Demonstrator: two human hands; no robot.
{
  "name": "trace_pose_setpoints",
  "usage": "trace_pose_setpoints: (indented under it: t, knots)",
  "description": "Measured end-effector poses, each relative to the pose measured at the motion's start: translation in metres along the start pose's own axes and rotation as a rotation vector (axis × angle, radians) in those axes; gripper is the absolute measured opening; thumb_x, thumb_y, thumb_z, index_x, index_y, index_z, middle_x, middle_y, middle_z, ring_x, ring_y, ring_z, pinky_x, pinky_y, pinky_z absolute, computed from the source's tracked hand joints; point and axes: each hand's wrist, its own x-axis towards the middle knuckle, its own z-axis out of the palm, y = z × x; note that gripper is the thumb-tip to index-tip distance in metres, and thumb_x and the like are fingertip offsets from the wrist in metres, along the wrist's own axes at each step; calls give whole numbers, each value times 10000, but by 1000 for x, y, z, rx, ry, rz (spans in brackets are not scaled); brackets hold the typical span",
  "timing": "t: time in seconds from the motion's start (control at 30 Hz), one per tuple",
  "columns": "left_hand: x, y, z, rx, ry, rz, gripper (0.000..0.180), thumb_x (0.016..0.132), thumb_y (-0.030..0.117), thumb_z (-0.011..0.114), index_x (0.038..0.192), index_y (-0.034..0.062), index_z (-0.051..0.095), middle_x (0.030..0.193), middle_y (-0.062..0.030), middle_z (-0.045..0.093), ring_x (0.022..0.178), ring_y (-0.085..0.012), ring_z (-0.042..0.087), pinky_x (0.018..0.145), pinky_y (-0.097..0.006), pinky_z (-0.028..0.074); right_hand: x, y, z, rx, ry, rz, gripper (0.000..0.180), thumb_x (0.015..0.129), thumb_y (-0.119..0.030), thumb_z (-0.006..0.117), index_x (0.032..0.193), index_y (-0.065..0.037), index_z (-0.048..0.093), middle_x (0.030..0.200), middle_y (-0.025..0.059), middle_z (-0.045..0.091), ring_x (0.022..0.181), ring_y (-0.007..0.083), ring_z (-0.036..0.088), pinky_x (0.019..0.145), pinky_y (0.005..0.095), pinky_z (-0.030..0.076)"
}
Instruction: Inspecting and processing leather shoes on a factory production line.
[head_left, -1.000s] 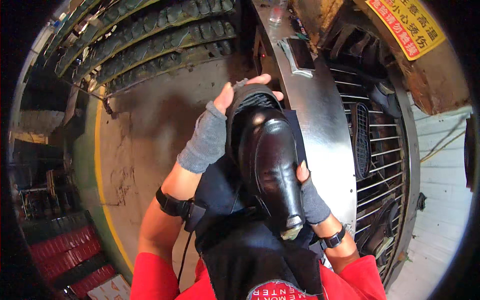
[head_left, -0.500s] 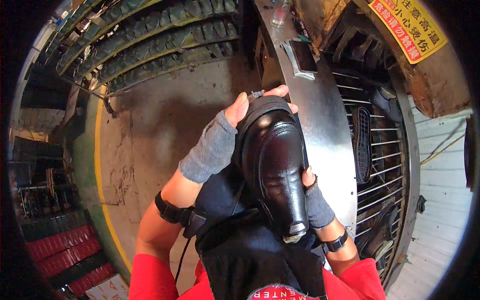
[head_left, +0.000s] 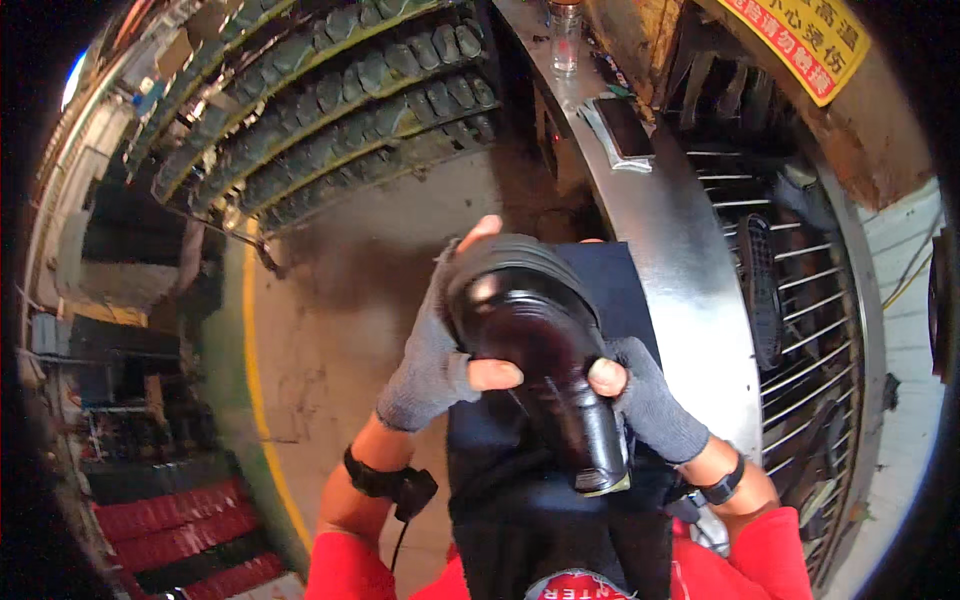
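Note:
Both of my hands grip a glossy black leather shoe (head_left: 530,340) above my lap, its rounded toe and ribbed sole edge at the far end. My left hand (head_left: 430,340), in a grey fingerless glove, wraps the left side of the toe, its thumb lying across the upper. From the right, my right hand (head_left: 645,390), gloved alike, holds the shoe with its thumb pressed on the upper. Most of the right fingers are hidden behind the shoe. Dark cloth (head_left: 490,470) covers my lap beneath it.
A metal counter (head_left: 690,300) curves past on my right, with a dark flat phone-like object (head_left: 625,130) on a cloth and a clear bottle (head_left: 565,45) farther back. Beyond it, a barred rack (head_left: 800,285) carries a dark sole (head_left: 762,290). Shelves (head_left: 340,95) of shoe-shaped pieces stand far left.
My left hand has slid down along the shoe, its thumb now over the upper. My right hand has shifted up, its thumb now on the upper. The toe has tipped toward me.

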Motion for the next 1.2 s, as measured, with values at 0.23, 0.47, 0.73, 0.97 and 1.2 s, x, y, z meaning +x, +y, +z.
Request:
trace_pose_setpoints:
  t: [0.23, 0.47, 0.73, 0.97, 1.2]
  knots:
    - [-38, -42, -32, -200, 192, 74, 1631, 510, 818, 888, 1692, 30, 86, 1565, -101, 514, 1412, -257, 534, 1213, -452, 419, -4, -12, 1, -469, 170, -225, 483, 952, -408, 789, 707, -11, 667, 589, 19, 543, 576, 136, 531, 552, 323, 413]
    - [-39, -94, -33, -568, -137, -103, 1324, 615, 699, 920, 1643, 113, 325, 1553, -168, 533, 1396, -322, 553, 1179, -513, 458, -1, 10, 0, -438, 57, -490, 533, 912, -216, 750, 1390, -28, 607, 763, 102, 550, 688, 251, 606, 691, 377, 492]
    - [-32, -77, -2, -495, 151, -248, 1124, 611, 580, 964, 1464, -5, 525, 1401, -154, 639, 1246, -287, 642, 1086, -446, 535, -29, 7, -37, -550, -17, -577, 577, 985, -149, 561, 1544, -10, 516, 866, 160, 663, 676, 257, 646, 706, 367, 535]
    - [29, 6, 62, -213, -152, -56, 997, 692, 479, 933, 1451, -19, 521, 1381, -112, 641, 1286, -236, 615, 1127, -392, 470, -12, -99, -32, -420, 468, -823, 722, 870, -240, 808, 1514, -31, 557, 1461, 177, 588, 1363, 340, 547, 1114, 453, 448]
    - [33, 27, 77, 449, -321, -97, 956, 800, 453, 860, 1545, 49, 417, 1284, -176, 695, 1222, -347, 696, 1040, -405, 525, -17, -111, -54, -631, -10, -713, 375, 772, -201, 786, 1099, -19, 759, 1254, 173, 720, 1256, 338, 639, 1129, 463, 445]
